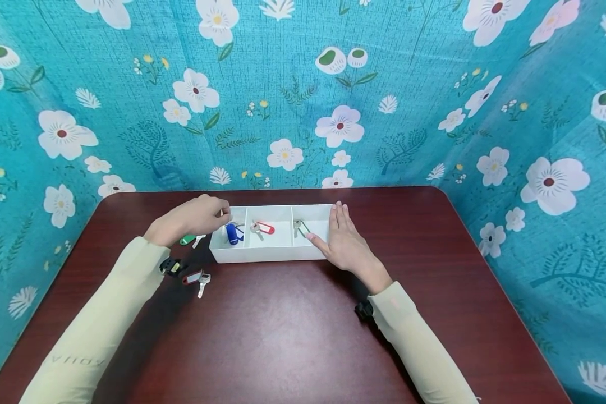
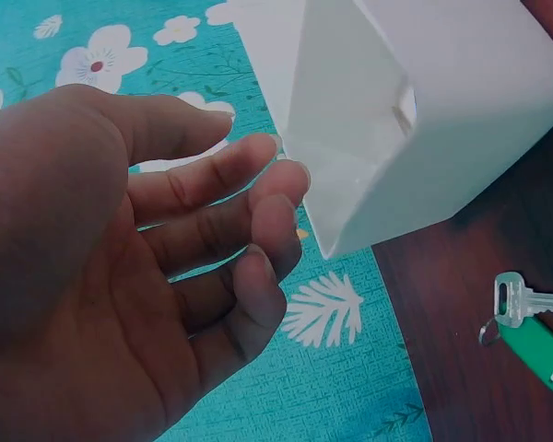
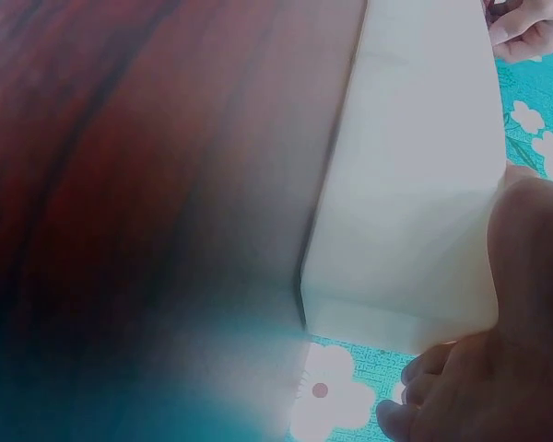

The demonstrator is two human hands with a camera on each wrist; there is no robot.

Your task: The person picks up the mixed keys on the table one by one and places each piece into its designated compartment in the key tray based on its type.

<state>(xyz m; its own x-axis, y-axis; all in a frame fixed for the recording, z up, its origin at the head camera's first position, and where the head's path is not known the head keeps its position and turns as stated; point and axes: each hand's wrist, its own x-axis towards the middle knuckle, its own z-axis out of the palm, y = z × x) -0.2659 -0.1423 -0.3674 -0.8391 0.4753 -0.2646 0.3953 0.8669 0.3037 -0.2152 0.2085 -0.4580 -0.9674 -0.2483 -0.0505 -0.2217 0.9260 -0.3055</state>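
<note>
Tray (image 1: pixel 270 255) beside loosely curled left grip (image 1: pixel 196 216)

Keys (image 1: pixel 256 228) lie in and left of the tray (image 1: pixel 272 255).

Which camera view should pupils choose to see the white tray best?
The head view, which takes in all three compartments of the white tray. The left wrist view shows only one end; the right wrist view, only its outside.

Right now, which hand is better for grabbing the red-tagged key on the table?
Probably the left hand: it looks empty and is nearer that key, while the right hand touches the tray.
</note>
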